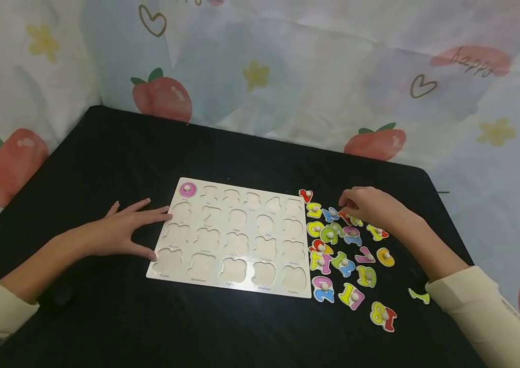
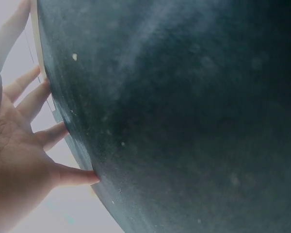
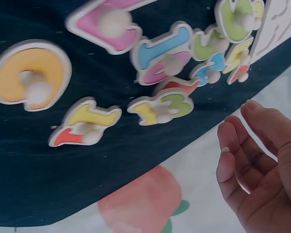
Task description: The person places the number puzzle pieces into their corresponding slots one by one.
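Note:
A white wooden number puzzle board [image 1: 241,291] lies on the black cloth. Its top-left recess holds a round purple piece [image 1: 188,189]; the other recesses show bare wood. My left hand [image 1: 114,231], fingers spread, touches the board's left edge with thumb and fingertips. My right hand [image 1: 375,205] hovers over the far end of the loose number pieces, fingers loosely bent. In the right wrist view nothing shows between thumb and fingers of the right hand [image 3: 262,162]. Near it lie a yellow-and-green 13 [image 3: 160,108] and a yellow-and-red piece [image 3: 86,124], each with a round knob.
Several knobbed number pieces crowd the board's right side, some overlapping. A yellow-and-red 18 [image 1: 383,316] lies closer to me, and a yellow-green piece [image 1: 419,296] sits by the right sleeve. Behind the black table [image 1: 223,148] hangs a fruit-patterned curtain [image 1: 301,97].

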`<state>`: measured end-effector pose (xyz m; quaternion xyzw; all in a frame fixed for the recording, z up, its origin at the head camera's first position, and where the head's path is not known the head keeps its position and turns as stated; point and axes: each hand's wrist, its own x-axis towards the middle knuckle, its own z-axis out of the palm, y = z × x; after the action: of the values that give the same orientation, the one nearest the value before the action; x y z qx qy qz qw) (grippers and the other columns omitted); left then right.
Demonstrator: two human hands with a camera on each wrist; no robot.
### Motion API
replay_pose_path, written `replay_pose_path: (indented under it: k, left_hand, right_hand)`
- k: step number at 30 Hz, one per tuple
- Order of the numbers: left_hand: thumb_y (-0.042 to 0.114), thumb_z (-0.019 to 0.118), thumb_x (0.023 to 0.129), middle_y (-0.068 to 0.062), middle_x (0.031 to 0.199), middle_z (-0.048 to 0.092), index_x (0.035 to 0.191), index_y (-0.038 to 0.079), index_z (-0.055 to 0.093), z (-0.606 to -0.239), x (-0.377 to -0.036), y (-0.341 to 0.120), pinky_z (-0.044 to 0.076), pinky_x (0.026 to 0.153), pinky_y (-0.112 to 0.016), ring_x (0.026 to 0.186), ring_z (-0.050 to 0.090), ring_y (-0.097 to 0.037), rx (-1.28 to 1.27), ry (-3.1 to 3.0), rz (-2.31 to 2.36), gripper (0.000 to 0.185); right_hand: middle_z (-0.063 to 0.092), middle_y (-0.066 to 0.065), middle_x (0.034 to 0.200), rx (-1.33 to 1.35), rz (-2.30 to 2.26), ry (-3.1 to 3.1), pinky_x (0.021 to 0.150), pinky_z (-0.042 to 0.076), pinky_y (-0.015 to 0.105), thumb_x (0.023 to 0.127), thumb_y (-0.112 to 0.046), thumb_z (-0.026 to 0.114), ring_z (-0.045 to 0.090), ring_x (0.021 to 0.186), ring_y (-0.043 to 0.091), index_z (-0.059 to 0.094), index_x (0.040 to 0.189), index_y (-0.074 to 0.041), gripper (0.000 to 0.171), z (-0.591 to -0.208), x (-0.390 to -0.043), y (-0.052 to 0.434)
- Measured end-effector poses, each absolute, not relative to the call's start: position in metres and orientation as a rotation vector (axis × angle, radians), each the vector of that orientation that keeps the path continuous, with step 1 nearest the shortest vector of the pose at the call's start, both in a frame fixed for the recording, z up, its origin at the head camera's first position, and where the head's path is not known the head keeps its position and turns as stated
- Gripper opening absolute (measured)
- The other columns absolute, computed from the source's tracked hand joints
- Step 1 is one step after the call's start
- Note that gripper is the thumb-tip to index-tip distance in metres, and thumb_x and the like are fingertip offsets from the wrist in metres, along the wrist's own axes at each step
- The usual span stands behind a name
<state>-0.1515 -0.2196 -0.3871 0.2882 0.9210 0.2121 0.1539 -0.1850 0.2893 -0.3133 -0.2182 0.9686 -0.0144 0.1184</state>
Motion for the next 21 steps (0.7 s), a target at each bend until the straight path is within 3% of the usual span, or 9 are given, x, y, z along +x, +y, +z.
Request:
replay_pose_path:
  k: [21]
  left_hand:
    - [0.070, 0.067, 0.066, -0.012, 0.149, 0.033, 0.141, 0.019, 0.045, -0.389, -0.151, -0.220, 0.003, 0.091, -0.078, 0.136, 0.013, -0.045, 0.839, 2.634, 0.591, 0.093]
  right_hand:
    - [0.058, 0.000, 0.080, -0.504, -0.085, 2.848, 0.065, 0.049, 0.035, 0.088, -0.005, 0.063, 0.050, 0.068, 0.015, 0.065, 0.099, -0.001, 0.012, -0.321, -0.159, 0.329]
